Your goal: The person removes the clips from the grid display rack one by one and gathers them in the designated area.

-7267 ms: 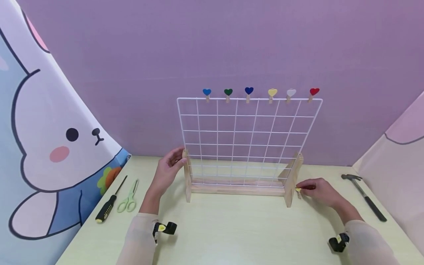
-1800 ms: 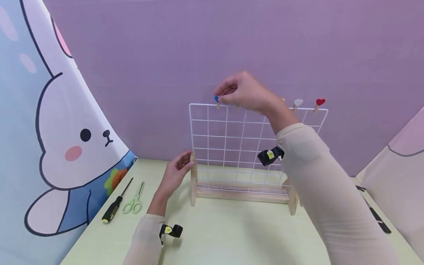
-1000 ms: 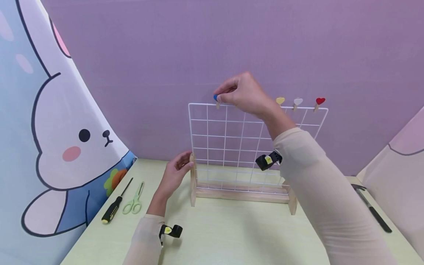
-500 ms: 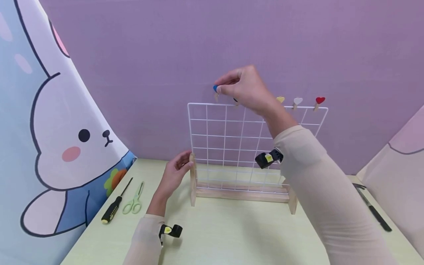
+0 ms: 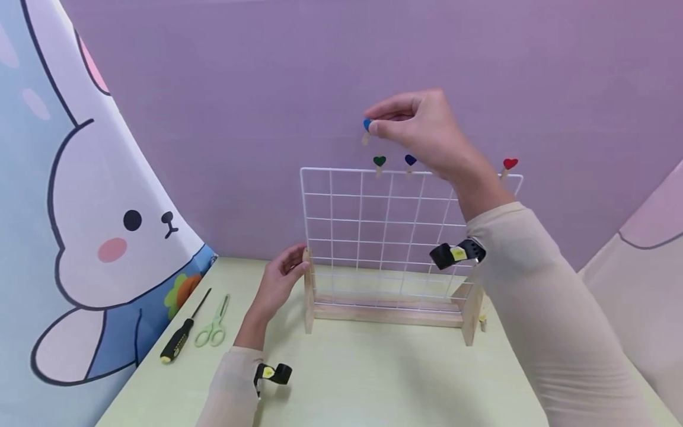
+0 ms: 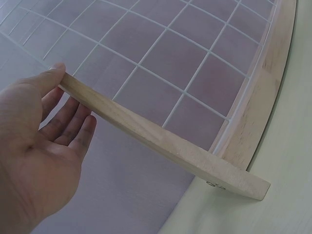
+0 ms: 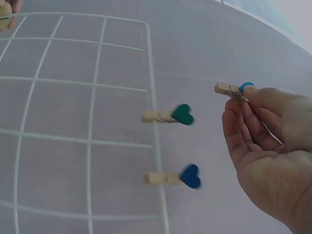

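Above the top wire of the white grid panel [image 5: 341, 169], my right hand [image 5: 434, 130] pinches a light blue heart clothespin [image 7: 226, 89] between thumb and fingers. The clothespin is apart from the wire. A green heart clothespin [image 7: 183, 114] and a dark blue one are still clipped along the top, and a red heart clothespin [image 5: 510, 163] sits near the right corner. The right hand and arm hide the clothespins between. My left hand [image 5: 277, 281] holds the top of the wooden stand's left post [image 6: 146, 129], thumb on one side and fingers on the other.
A small clothespin with a yellow heart [image 5: 482, 322] is by the outer side of the right post. On the table's left lie a black screwdriver [image 5: 178, 339] and pale green scissors [image 5: 212, 332]. A purple backdrop [image 5: 240, 118] stands behind.
My right hand has gone from near the right post to the top wire, taken the light blue clothespin off it, and moved it up and rightward. The left hand keeps its hold on the post.
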The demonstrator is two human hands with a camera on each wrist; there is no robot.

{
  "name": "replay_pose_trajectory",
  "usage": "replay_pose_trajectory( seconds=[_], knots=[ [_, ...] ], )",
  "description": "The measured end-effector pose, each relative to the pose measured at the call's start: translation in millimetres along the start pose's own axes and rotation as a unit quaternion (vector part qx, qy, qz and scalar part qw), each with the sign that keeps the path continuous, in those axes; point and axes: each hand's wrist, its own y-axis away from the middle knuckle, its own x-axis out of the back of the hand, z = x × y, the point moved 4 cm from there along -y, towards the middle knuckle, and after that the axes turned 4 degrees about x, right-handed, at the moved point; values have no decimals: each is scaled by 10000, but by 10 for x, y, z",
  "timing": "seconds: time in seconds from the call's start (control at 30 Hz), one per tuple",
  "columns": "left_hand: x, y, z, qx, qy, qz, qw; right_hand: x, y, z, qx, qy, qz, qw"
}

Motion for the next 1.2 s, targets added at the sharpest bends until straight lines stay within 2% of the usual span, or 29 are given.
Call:
replay_pose_trajectory(
  seconds=[0.13,0.23,0.6,1.03,1.2],
  knots=[
    [15,-2,-16,2,27,74,10000,133,92,-28,160,175,37,9997],
    [-2,-26,-17,-45,52,-3,10000,271,196,3,150,440,128,9988],
    [11,-5,16,-56,38,-7,10000,608,673,304,-61,1142,73,9934],
    [62,1,36,-51,-49,-21,10000,977,1353,889,-379,1614,-23,9862],
    [75,-13,29,-7,-49,53,10000,1053,1601,1196,-522,1742,-96,9833]
  ],
)
